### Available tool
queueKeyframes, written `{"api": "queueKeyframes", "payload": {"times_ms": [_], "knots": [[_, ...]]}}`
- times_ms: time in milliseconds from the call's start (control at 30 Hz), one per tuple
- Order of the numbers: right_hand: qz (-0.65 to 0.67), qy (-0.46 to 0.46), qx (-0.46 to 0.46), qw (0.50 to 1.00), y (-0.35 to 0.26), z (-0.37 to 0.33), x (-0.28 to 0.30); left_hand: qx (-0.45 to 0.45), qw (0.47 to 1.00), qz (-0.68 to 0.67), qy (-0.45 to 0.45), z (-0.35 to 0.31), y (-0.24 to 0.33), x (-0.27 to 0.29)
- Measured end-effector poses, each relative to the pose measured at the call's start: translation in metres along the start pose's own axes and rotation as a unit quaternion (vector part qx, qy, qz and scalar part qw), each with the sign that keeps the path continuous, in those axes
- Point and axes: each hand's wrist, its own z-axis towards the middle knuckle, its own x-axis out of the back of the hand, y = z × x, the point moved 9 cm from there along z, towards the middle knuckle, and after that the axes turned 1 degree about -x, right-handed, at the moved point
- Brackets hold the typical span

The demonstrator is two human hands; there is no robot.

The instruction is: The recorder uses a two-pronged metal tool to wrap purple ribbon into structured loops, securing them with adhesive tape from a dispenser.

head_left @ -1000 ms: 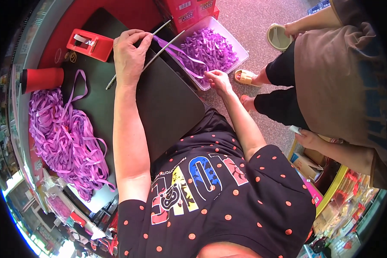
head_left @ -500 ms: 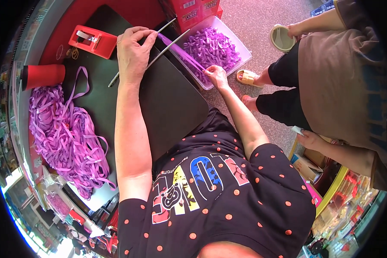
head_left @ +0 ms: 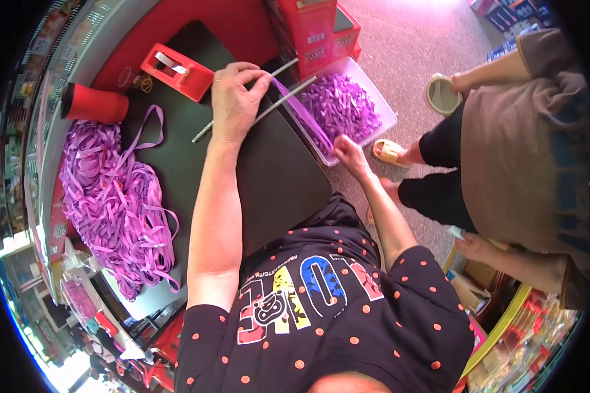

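Observation:
My left hand (head_left: 238, 101) is over the dark tabletop (head_left: 269, 164), its thumb and fingers pinching one end of a purple ribbon (head_left: 303, 114). Two thin grey metal rods (head_left: 285, 98) run beneath that hand and jut past the table's right edge; whether they are joined is hidden. From the pinch the ribbon slants down and rightward to my right hand (head_left: 351, 156), whose fingers are closed on its other end. Behind the ribbon, a white plastic bin (head_left: 388, 121) holds a heap of short purple ribbon pieces (head_left: 347, 111).
A large tangle of purple ribbon (head_left: 121, 209) covers the table's left side beside a red cylinder (head_left: 98, 103). A red tape dispenser (head_left: 177, 72) sits farther back. Red boxes (head_left: 314, 39) stand behind the bin. At right, another person (head_left: 518, 150) holds a round container (head_left: 443, 95).
The whole view has shifted, so things sit farther right and lower. My right hand has drawn a little toward me, and the ribbon slants more steeply. My left hand keeps its pinch.

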Motion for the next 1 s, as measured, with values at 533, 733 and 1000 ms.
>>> {"api": "queueKeyframes", "payload": {"times_ms": [533, 733, 1000], "knots": [[-0.143, 0.064, 0.188, 0.97, -0.123, -0.116, 0.072, 0.063, 0.996, 0.011, -0.054, 0.012, -0.011, -0.011], [-0.091, 0.095, 0.256, 0.958, -0.187, -0.155, 0.085, 0.093, 0.994, 0.023, -0.06, 0.01, -0.017, -0.014], [-0.07, 0.039, 0.221, 0.972, -0.207, -0.169, 0.08, 0.07, 0.997, 0.02, -0.04, 0.004, -0.018, -0.016]]}}
